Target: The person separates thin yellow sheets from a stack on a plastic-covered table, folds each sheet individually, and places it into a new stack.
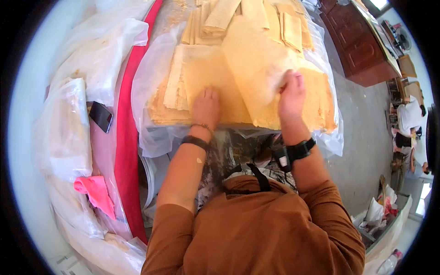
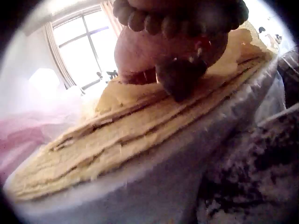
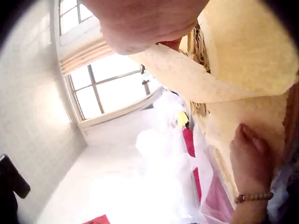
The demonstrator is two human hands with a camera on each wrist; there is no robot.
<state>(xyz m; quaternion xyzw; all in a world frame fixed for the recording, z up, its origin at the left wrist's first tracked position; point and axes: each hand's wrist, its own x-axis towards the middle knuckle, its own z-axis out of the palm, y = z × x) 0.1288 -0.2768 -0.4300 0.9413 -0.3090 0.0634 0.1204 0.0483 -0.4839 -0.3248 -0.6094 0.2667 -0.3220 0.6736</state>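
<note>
A thin yellowish sheet (image 1: 250, 59) is partly raised over a layered stack (image 1: 321, 101) of similar sheets. My right hand (image 1: 292, 94) pinches its edge on the right; in the right wrist view the sheet (image 3: 196, 84) hangs in a curve from the hand (image 3: 149, 23). My left hand (image 1: 206, 107) rests on the sheet surface near the stack's front edge, and its fingers look relaxed in the right wrist view, where the left hand (image 3: 252, 156) shows whole. In the left wrist view, the left hand (image 2: 159, 53) is above the layered edges (image 2: 112, 144), its fingertips hidden.
Folded yellowish bundles (image 1: 222, 18) lie at the stack's far side. Clear plastic (image 1: 142, 101) hangs around the stack. To the left are a red strip (image 1: 128, 137), a phone (image 1: 101, 117) and a pink cloth (image 1: 97, 192). A brown cabinet (image 1: 357, 41) stands at the right.
</note>
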